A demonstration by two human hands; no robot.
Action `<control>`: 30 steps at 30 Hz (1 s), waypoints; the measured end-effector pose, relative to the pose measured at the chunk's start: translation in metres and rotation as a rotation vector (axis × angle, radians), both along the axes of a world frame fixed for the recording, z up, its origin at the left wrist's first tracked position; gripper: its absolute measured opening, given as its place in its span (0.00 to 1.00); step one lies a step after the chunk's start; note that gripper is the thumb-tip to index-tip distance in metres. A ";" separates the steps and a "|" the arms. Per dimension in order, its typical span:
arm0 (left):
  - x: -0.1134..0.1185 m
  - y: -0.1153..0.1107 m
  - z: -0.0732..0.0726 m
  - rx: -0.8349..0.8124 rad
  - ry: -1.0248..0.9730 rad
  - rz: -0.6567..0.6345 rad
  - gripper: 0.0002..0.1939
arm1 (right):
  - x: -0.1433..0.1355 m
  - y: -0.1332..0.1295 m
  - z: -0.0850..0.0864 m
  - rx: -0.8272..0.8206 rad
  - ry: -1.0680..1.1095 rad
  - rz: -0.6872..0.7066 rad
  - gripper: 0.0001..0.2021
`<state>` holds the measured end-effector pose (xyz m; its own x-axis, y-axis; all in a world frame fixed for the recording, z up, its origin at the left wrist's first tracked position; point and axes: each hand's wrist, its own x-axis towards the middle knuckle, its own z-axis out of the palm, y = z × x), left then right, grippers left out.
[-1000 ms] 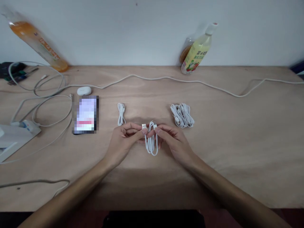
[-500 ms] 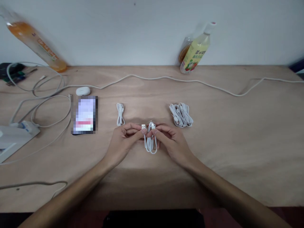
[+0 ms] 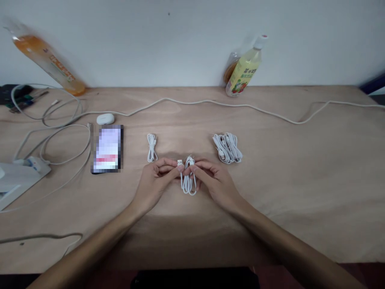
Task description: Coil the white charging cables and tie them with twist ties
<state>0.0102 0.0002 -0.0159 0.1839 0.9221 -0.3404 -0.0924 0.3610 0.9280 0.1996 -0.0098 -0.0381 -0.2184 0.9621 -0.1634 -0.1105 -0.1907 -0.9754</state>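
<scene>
Between my hands is a coiled white USB cable (image 3: 188, 185), held just over the wooden table. My left hand (image 3: 159, 176) pinches its USB plug between thumb and fingers, the metal end pointing away from me. With thumb and fingers closed, my right hand (image 3: 213, 176) grips the cable near its other connector and the top of the coil. One more coiled white cable (image 3: 151, 147) lies beyond my left hand. Past my right hand rests a pile of several coiled white cables (image 3: 227, 148).
A phone (image 3: 107, 149) with a blurred screen and a white earbud case (image 3: 105, 119) lie to the left, near loose cords and a white power strip (image 3: 27, 176). By the wall stand an orange drink bottle (image 3: 49, 64) and a yellow one (image 3: 245, 72). One long cord (image 3: 207, 102) crosses the table.
The view has shifted slightly, so the table and bottles appear a little lower. Both hands keep their hold on the cable, with hardly any movement.
</scene>
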 end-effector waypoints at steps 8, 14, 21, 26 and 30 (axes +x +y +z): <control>0.001 -0.001 0.000 0.022 0.024 0.009 0.16 | 0.000 0.000 -0.001 -0.037 0.013 0.046 0.16; 0.000 -0.001 -0.001 0.034 0.049 0.010 0.17 | -0.001 0.002 -0.002 -0.033 0.020 0.069 0.17; 0.000 -0.002 -0.003 0.036 0.068 0.004 0.17 | 0.000 0.003 0.000 -0.030 -0.019 0.082 0.18; 0.000 -0.002 -0.003 0.041 0.063 -0.006 0.17 | 0.000 0.003 0.000 -0.029 -0.027 0.078 0.18; 0.000 -0.002 -0.002 0.043 0.059 -0.007 0.17 | -0.001 0.003 0.000 -0.033 -0.032 0.078 0.18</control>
<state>0.0101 -0.0015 -0.0179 0.1711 0.9349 -0.3109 -0.0351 0.3211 0.9464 0.1990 -0.0070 -0.0384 -0.2866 0.9364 -0.2025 -0.0631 -0.2294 -0.9713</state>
